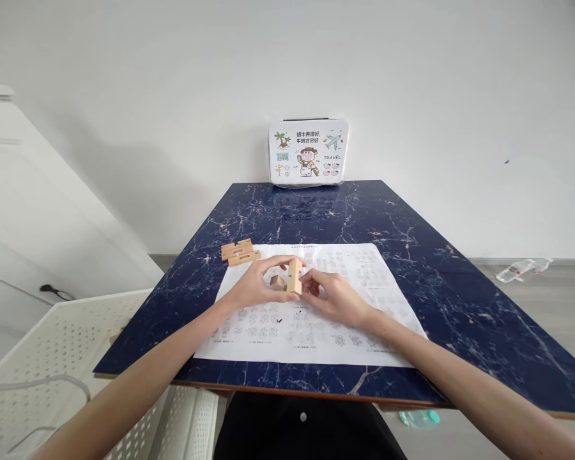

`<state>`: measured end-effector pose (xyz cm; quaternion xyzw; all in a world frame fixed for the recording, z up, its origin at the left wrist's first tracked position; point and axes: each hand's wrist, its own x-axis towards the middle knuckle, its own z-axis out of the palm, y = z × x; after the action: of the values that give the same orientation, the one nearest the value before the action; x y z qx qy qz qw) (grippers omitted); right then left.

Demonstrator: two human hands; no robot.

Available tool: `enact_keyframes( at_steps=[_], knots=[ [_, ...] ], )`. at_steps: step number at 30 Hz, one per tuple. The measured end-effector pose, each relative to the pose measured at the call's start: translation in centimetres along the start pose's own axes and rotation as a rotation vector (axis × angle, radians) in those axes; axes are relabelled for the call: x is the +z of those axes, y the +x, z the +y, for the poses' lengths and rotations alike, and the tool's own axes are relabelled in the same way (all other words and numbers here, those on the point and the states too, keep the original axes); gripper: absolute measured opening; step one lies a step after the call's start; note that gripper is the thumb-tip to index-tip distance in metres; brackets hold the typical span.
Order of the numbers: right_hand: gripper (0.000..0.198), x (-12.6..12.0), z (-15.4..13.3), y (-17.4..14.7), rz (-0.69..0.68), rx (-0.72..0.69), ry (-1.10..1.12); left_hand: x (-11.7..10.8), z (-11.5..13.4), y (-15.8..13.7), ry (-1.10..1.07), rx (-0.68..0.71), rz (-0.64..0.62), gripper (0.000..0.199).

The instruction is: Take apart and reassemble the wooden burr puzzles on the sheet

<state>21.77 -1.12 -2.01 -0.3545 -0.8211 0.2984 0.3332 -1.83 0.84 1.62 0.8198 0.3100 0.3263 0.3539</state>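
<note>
My left hand (253,283) is closed around an upright, light notched wooden puzzle piece (294,277), thumb at its lower end and fingers at its upper end. Another wooden piece (277,282) with a darker end sticks out to the left between that thumb and the fingers; whether the two interlock I cannot tell. My right hand (338,298) has curled fingers touching the right side of the light piece. Both hands are over a printed instruction sheet (263,350) with rows of small diagrams. Several notched wooden pieces (240,253) lie together at the sheet's upper left corner.
The sheet lies on a dark blue marbled table (460,319). A white case (309,153) with cartoon prints leans against the wall at the back. To the left stands a white perforated surface (71,332) with a cable (43,381). Plastic bottles (522,269) lie on the floor.
</note>
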Motion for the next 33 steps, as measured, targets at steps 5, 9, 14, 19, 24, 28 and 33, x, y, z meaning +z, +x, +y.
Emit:
enact_keyframes(
  at_steps=[5, 9, 14, 19, 24, 28, 33],
  knots=[
    [0.014, 0.1, 0.4, 0.1, 0.047, 0.044, -0.017, -0.5, -0.9, 0.1, 0.098, -0.081, 0.327, 0.055],
    [0.013, 0.1, 0.9, 0.2, 0.105, 0.078, -0.034, -1.2, -2.1, 0.1, 0.457, -0.095, 0.49, 0.051],
    [0.014, -0.1, 1.0, 0.3, 0.143, 0.104, -0.055, -1.9, -3.0, 0.0, 0.765, -0.035, 0.515, 0.047],
    [0.019, -0.3, 1.2, 0.3, 0.194, 0.146, -0.077, -2.4, -3.6, -0.4, 0.969, -0.047, 0.42, 0.044],
    [0.02, -0.2, 1.3, 0.3, 0.182, 0.149, -0.057, -3.2, -4.0, -0.7, 1.029, -0.029, 0.41, 0.056],
    [0.021, -0.3, 1.2, 0.3, 0.18, 0.147, -0.06, -3.7, -4.0, -0.6, 1.002, -0.039, 0.445, 0.069],
    [0.02, -0.3, 0.9, 0.3, 0.177, 0.151, -0.015, -3.2, -2.7, -0.3, 0.84, -0.006, 0.321, 0.054]
  ],
)
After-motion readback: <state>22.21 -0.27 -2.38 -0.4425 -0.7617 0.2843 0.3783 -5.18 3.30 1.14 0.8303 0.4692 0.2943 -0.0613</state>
